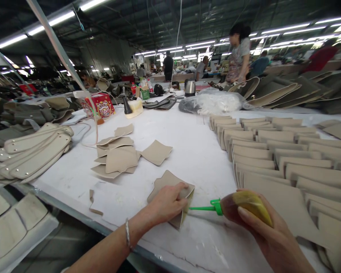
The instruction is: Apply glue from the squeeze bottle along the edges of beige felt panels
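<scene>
My right hand [268,227] is wrapped round a squeeze bottle [244,206] of yellowish-brown liquid, tipped on its side. Its thin green nozzle points left, with the tip close to the edge of a beige leather-like piece [166,182]. On that piece lies my left hand [170,201], fingers curled and gripping its right side, where an edge is lifted and a yellowish underside shows. Part of the piece is hidden under the hand. Beyond it are a single flat beige piece [157,152] and a loose pile of similar pieces [121,157].
Rows of folded beige pieces [252,151] stand along the right of the white table [187,132]. Stitched straps [39,151] with studs are stacked at the left edge. Farther back are a red box [102,105], a kettle [190,88] and clear plastic wrap [216,101]. Several people are in the background.
</scene>
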`<move>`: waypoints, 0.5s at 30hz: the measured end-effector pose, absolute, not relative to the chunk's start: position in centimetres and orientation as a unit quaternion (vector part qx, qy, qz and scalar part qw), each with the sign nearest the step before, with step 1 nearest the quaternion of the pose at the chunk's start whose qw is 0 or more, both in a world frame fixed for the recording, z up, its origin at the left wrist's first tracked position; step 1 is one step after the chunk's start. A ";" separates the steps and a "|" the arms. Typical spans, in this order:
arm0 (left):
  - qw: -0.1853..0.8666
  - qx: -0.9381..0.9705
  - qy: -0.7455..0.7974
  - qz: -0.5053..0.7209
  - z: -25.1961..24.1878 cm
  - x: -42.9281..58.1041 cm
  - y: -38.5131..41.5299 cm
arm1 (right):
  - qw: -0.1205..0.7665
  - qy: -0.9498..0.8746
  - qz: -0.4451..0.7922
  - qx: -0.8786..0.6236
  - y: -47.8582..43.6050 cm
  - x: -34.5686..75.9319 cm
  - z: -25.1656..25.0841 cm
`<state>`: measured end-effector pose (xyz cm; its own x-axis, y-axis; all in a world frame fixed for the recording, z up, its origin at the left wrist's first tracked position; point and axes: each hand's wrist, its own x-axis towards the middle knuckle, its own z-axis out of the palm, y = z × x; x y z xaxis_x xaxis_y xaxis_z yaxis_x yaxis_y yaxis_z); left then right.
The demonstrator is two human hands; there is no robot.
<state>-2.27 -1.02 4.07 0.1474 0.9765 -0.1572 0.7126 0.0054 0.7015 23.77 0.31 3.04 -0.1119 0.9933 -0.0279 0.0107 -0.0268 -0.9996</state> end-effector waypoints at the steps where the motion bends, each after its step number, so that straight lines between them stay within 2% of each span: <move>1: 0.350 0.674 0.619 0.200 4.1 -2.4 -1.0 | 0.484 -0.468 0.572 -0.468 0.3 24.2 3.2; 4: 0.310 0.659 0.645 0.231 3.8 -3.5 -1.2 | 0.535 -0.317 0.656 -0.427 0.4 26.1 3.9; 7: 0.150 0.601 0.748 0.238 2.9 -5.8 -0.7 | 0.599 -0.240 0.648 -0.405 0.2 28.5 5.1; 8: 0.136 0.587 0.769 0.215 2.5 -6.7 -0.3 | 0.625 -0.225 0.630 -0.402 0.1 29.2 5.6; 11: 0.206 0.576 0.772 0.170 1.3 -9.0 1.1 | 0.685 -0.252 0.553 -0.402 -0.2 31.4 7.1; 15: 0.410 0.524 0.706 0.242 1.0 -9.8 1.5 | 0.699 -0.359 0.462 -0.410 -0.4 33.7 8.3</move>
